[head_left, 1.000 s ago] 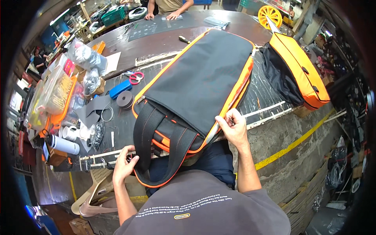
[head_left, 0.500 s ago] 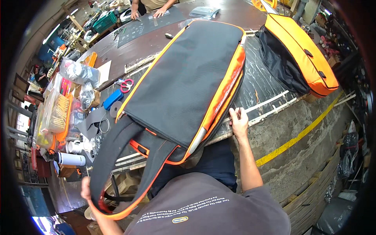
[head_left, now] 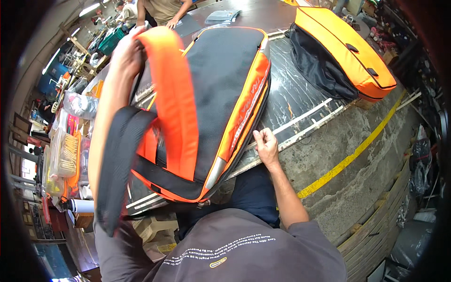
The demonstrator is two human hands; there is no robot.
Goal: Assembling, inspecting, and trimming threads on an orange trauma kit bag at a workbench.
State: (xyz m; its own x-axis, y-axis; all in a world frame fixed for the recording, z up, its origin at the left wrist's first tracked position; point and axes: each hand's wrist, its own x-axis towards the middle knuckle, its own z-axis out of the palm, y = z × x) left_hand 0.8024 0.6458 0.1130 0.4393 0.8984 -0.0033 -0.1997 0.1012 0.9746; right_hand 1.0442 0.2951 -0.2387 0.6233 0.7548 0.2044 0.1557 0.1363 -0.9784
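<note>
A large black backpack with orange trim and an orange side panel [head_left: 230, 80] lies flat on the table before me. My left hand [head_left: 129, 49] is raised at its far left, closed round the end of a padded shoulder strap [head_left: 174, 98]. That strap arcs over the backpack with its orange face showing. The other shoulder strap [head_left: 122, 145], black side out, hangs across my left forearm. Beside the backpack's right edge is my right hand [head_left: 267, 145], its thumb and fingers pinched together; whatever they hold is too small to make out.
An orange and black bag [head_left: 345, 56] sits on the table's right end. Clear plastic boxes [head_left: 63, 152] and wrapped goods crowd the left side. At the far side a person [head_left: 164, 11] works by a dark sheet. A yellow line [head_left: 352, 155] crosses the floor at right.
My left hand has swung from the lower left up to the far side, carrying the strap over so its orange face shows. My right hand stays pinched beside the backpack.
</note>
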